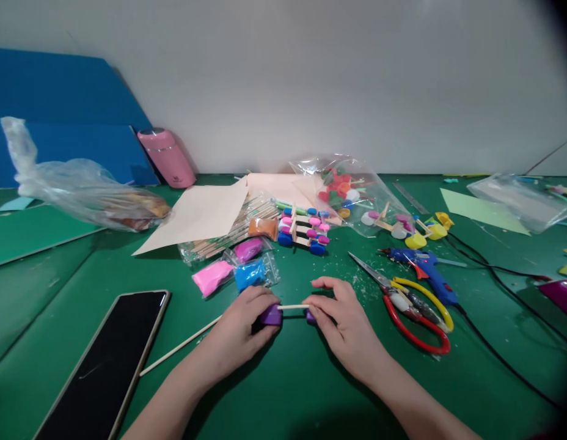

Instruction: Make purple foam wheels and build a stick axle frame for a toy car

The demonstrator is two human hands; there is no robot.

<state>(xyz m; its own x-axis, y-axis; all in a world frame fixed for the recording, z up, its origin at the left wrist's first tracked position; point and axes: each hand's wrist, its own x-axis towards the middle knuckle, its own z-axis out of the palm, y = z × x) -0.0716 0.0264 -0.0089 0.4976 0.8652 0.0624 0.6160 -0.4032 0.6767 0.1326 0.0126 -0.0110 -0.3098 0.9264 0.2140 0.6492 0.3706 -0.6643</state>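
Observation:
My left hand (240, 324) is closed on a purple cap-like piece (271, 316) at one end of a short wooden stick (293, 307). At the stick's other end, my right hand (341, 321) pinches a second purple piece, mostly hidden by the fingers. The stick spans the gap between both hands, just over the green table (292, 379). A longer thin stick (180, 346) lies beside my left wrist. Just beyond the hands are small bags of pink clay (213, 278) and blue clay (250, 275).
A phone (104, 360) lies at left. To the right are red-and-yellow-handled scissors (418, 315) and a blue glue gun (423, 269) with its cord. Behind stand small stick-and-cap models (304, 231), a bag of caps (352, 189), paper (196, 211) and a pink bottle (168, 157).

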